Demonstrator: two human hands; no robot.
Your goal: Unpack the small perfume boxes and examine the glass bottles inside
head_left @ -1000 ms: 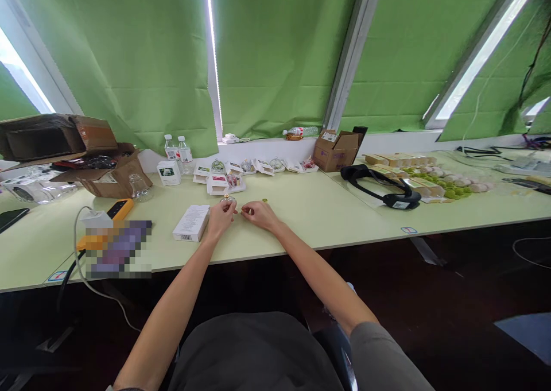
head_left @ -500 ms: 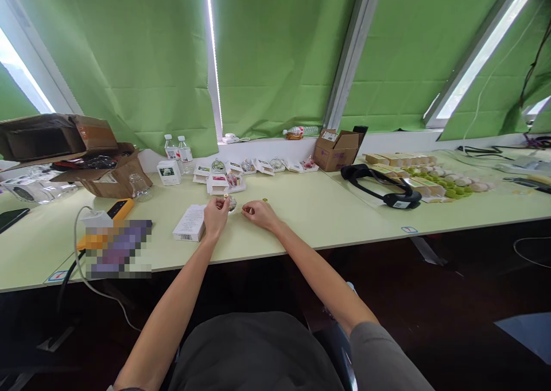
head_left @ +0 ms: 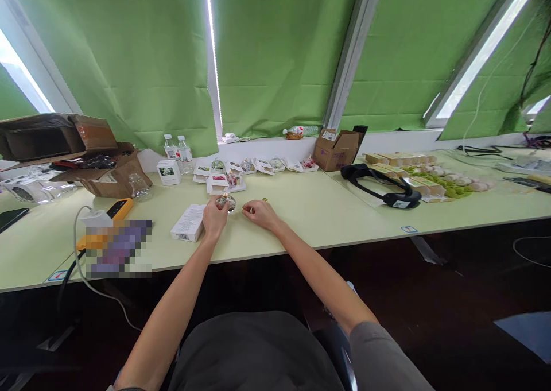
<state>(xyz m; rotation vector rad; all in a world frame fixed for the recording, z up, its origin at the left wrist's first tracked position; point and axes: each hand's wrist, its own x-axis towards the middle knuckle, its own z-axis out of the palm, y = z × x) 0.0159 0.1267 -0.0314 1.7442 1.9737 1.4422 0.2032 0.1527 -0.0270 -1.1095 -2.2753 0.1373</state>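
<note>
Firstly, our left hand (head_left: 214,217), grasping one clear round bottle (head_left: 231,203) over the pale table (head_left: 310,224); our right hand (head_left: 260,214), fingertips bunched (whether around something, we cannot tell); one small gold-green piece (head_left: 265,200), just beyond; one white box (head_left: 188,223), beside our left hand; one black headset (head_left: 365,183), far right.

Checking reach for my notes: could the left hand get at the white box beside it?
Probably yes: the white box lies beside the left hand, with nothing seen between them, though that hand touches the round clear bottle.
</note>
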